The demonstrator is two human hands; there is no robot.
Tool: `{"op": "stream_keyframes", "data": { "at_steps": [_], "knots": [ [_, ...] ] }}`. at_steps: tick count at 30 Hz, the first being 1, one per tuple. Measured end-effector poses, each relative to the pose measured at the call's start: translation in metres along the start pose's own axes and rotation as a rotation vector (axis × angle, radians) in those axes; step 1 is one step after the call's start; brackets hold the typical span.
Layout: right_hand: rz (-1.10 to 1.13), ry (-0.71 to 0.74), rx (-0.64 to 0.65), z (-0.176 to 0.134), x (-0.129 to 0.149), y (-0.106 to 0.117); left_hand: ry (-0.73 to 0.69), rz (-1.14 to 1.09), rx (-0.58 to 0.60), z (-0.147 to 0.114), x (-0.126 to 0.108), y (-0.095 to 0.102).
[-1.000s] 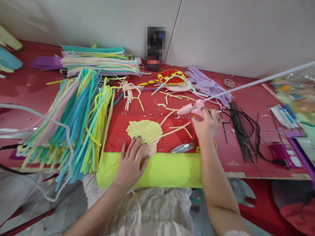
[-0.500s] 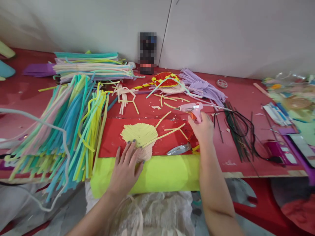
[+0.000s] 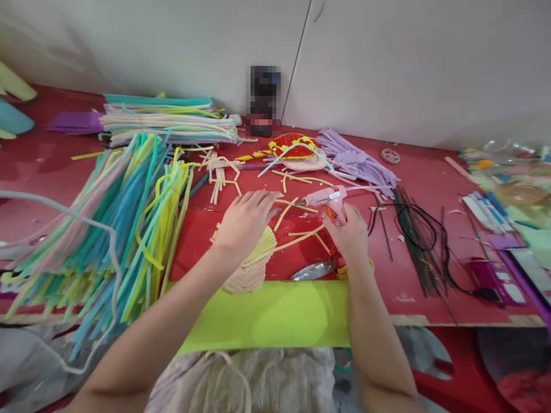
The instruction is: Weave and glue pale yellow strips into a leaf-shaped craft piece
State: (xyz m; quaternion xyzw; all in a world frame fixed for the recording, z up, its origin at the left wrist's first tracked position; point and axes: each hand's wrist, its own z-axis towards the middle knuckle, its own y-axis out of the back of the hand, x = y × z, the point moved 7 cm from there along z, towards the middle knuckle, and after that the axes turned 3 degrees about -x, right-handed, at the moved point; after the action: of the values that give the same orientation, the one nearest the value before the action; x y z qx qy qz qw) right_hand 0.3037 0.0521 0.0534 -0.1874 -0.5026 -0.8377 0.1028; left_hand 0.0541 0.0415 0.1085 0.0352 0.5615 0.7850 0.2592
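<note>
Head | yellow piece point(image 3: 264, 243) under left hand point(image 3: 247, 221), grip unclear | right hand point(image 3: 349, 230) clasps glue gun point(image 3: 321, 198)

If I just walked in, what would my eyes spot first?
Probably the big colourful heap of fuzzy stems on the left of the red table. Next, maybe the pink glue gun in the right hand, or the bright yellow-green sheet at the near edge.
</note>
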Motion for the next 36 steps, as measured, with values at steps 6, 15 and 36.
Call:
{"op": "stream_keyframes", "data": {
  "at_steps": [6, 15, 36],
  "knots": [
    [0.065, -0.033, -0.071, 0.001, -0.006, 0.004, 0.003, 0.047, 0.2, 0.03, 0.009, -0.03],
    [0.143, -0.034, -0.171, -0.003, 0.0, 0.021, 0.022, -0.237, -0.072, -0.085, 0.009, 0.002],
    [0.185, -0.092, -0.123, -0.004, 0.005, -0.002, 0.01, -0.103, 0.117, -0.146, 0.012, -0.016]
  ]
}}
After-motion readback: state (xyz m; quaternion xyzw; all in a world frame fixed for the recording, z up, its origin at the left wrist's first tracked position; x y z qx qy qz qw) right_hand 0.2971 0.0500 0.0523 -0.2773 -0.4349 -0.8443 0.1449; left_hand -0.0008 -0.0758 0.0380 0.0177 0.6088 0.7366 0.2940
